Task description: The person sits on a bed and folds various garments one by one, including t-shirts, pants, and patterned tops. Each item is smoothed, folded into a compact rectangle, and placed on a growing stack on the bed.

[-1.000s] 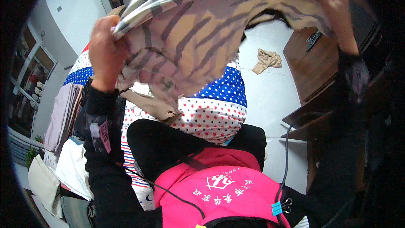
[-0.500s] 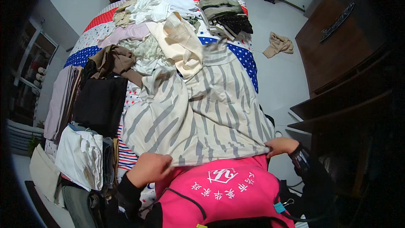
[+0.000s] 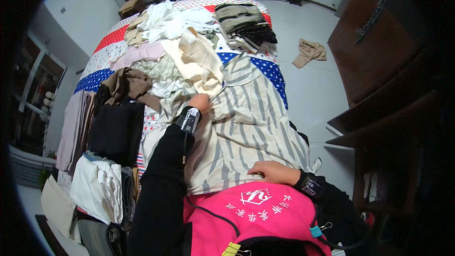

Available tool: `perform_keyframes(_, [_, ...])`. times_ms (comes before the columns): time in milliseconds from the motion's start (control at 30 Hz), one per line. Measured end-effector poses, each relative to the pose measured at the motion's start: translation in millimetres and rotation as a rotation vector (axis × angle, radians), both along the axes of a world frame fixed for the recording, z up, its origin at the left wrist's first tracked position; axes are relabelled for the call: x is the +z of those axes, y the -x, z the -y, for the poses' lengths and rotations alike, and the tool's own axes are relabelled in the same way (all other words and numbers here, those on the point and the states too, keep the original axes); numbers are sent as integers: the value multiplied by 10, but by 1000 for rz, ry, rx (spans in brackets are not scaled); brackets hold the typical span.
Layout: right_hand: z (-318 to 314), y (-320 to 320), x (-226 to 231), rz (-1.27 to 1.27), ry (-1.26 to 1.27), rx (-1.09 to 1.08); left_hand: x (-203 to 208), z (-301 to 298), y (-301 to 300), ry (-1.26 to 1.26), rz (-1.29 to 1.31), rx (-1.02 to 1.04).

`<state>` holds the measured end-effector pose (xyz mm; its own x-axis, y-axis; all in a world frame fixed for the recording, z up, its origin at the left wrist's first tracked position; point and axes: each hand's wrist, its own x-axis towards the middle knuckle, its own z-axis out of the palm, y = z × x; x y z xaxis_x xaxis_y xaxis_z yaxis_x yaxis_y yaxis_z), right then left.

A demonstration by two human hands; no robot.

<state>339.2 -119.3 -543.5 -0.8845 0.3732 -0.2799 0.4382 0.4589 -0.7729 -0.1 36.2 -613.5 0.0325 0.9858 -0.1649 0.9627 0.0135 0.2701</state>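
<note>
A cream garment with wavy grey stripes [image 3: 246,121] lies spread over the near part of the bed, its lower edge against my pink apron [image 3: 265,204]. My left hand [image 3: 201,103] reaches across to the garment's upper left, beside a plain cream garment [image 3: 201,64]. Its fingers are curled on the striped cloth, with their tips partly hidden. Closer to me, my right hand [image 3: 274,171] is at the garment's lower edge, fingertips pinched together on the fabric. Whether the striped piece is trousers or a skirt cannot be made out.
Folded black clothes [image 3: 116,130] and a white folded stack [image 3: 97,187] line the bed's left side. Loose white clothes [image 3: 166,19] and a striped folded pile [image 3: 246,23] lie farther off. A beige cloth [image 3: 310,52] is on the floor by brown furniture [image 3: 374,61].
My left hand has gone from the garment's lower left corner up to its upper left. My right hand has shifted left from the lower right corner. The garment's left side is now bunched inward.
</note>
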Motion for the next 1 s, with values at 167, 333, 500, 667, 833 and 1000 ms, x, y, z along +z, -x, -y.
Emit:
perform_keyframes(167, [-153,-678,-264,-42,106,-506,-271,-59,-1,-28,57,103])
perform_keyframes(333, [-569,-1642,-801,398,-288,-1035,-144,-37,-109,-53,41,51])
perform_keyframes(500, [-506,-1844,-1429,254,-4,-1094,-48,-18,-417,-324,84,-102])
perform_keyframes(667, [-444,-1779,-1391,159,-178,-1275,-113,-128,-424,-108,-131,-16])
perform_keyframes(833, [-284,-1393,-679,3,-90,-1115,-259,-148,-24,106,38,56])
perform_keyframes(1000, [146,-412,-233,-144,29,-231,-152,-164,-2,-107,229,-26])
